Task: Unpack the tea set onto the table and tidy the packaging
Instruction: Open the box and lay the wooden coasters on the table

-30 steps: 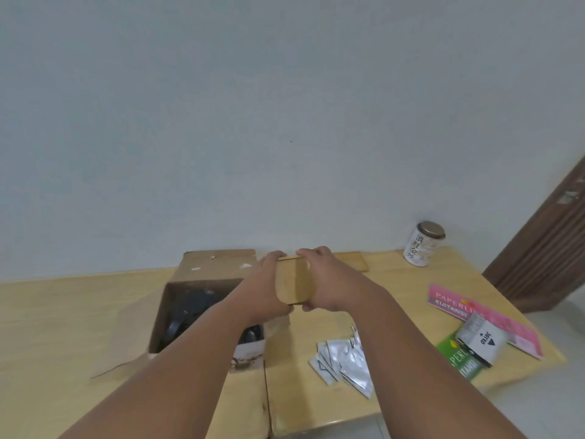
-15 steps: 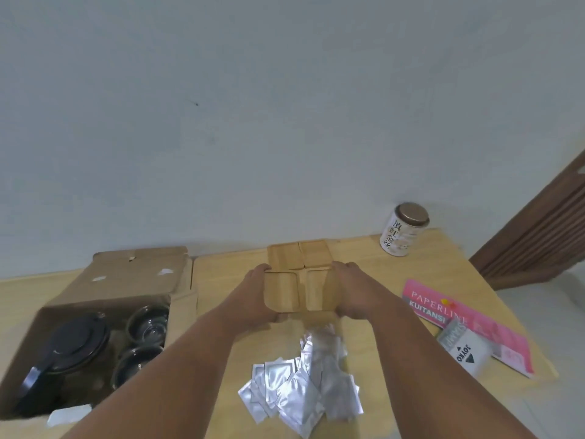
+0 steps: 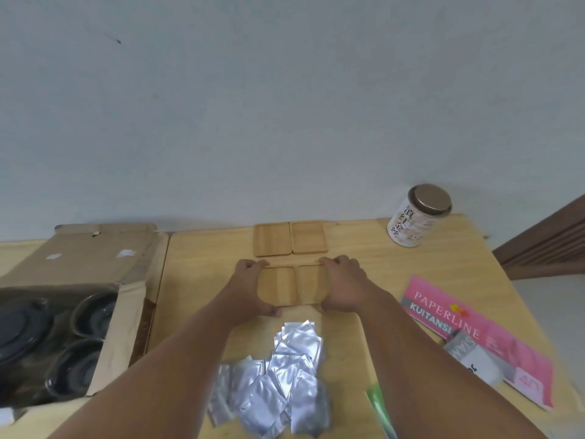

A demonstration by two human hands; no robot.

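- head view: left hand and right hand are pressing the outer edges of the near coasters, fingers curled on them.
- far coasters are lying just beyond; bare table is showing around them.
- open box is sitting left of the near coasters, foil packets nearer the camera.

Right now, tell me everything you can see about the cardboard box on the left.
The cardboard box is plain brown and sits open at the table's left end. Its lid flap, folded back toward the wall, carries two white scraps, perhaps tape. Inside sit dark glossy pieces: a round lid-like piece and two cups. Neither of the hands touches it.
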